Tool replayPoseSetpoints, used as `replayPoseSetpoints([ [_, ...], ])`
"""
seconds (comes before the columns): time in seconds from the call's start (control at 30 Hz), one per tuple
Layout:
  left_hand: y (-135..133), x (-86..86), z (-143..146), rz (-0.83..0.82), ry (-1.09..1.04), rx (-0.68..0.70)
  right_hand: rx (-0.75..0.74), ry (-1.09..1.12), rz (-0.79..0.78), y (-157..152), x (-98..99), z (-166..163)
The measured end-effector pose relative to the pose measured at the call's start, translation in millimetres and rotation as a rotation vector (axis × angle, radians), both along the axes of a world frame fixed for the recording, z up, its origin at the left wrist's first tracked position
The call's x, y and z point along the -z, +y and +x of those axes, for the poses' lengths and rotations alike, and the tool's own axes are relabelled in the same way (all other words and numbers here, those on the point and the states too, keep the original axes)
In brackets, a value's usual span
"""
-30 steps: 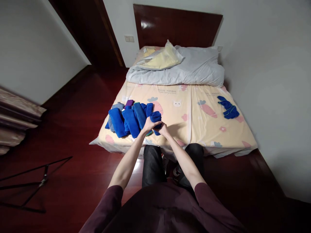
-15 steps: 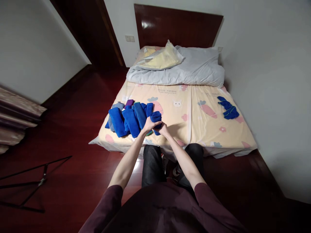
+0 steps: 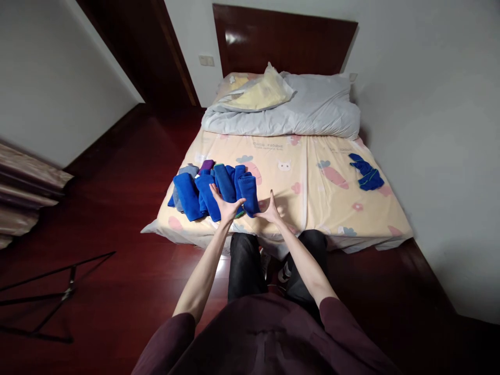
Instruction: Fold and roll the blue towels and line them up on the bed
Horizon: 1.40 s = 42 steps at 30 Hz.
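Note:
A folded blue towel (image 3: 249,194) lies at the right end of a row of folded cloths near the bed's front edge. My left hand (image 3: 226,207) is open at its left side, fingers spread over the neighbouring blue cloths. On the other side, my right hand (image 3: 271,211) is open too, its thumb close to the towel's lower corner; whether it touches I cannot tell. Further left in the row are several folded blue cloths (image 3: 189,197), a grey cloth (image 3: 189,170) and a purple cloth (image 3: 207,166).
The bed (image 3: 328,208) has a patterned cream sheet. A crumpled blue cloth (image 3: 366,172) with green edging lies at its right side. Toward the headboard (image 3: 285,39) are a grey quilt (image 3: 312,112) and a yellow pillow (image 3: 269,91). A black stand (image 3: 70,289) is on the floor at left.
Both hands have let go of the blue towel and spread apart. The towel, held rolled or folded before, now lies flatter on the bed against the row.

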<state>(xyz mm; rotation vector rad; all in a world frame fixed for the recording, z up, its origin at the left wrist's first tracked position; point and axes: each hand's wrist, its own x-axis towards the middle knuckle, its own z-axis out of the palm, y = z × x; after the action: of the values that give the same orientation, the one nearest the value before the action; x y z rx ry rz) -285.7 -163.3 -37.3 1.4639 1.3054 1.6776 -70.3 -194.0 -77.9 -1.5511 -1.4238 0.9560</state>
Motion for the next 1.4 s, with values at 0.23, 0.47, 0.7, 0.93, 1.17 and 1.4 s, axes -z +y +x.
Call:
replayPoseSetpoints([
  [0.23,-4.9,22.5,5.1,0.046,0.409,0.022,-0.014,-0.045,-0.070,-23.1,17.9,22.7],
  [0.47,8.7,44.2,43.8,-0.218,1.172,0.435,-0.221,-0.079,-0.156,-28.2,40.7,10.6],
  [0.7,3.0,66.3,41.5,-0.273,1.332,0.412,-0.262,-0.202,-0.151,-21.5,64.9,2.4],
  [0.93,-32.7,99.7,71.5,0.025,1.247,0.534,-0.131,-0.034,-0.088,-66.1,84.7,46.4],
  [1.17,-82.7,135.0,158.1,-0.005,1.154,0.778,0.463,0.257,-0.098,-135.0,66.8,223.6],
  [1.4,-68.2,155.5,231.1,-0.095,1.042,0.569,0.841,0.155,-0.067,-112.2,30.8,393.9],
])
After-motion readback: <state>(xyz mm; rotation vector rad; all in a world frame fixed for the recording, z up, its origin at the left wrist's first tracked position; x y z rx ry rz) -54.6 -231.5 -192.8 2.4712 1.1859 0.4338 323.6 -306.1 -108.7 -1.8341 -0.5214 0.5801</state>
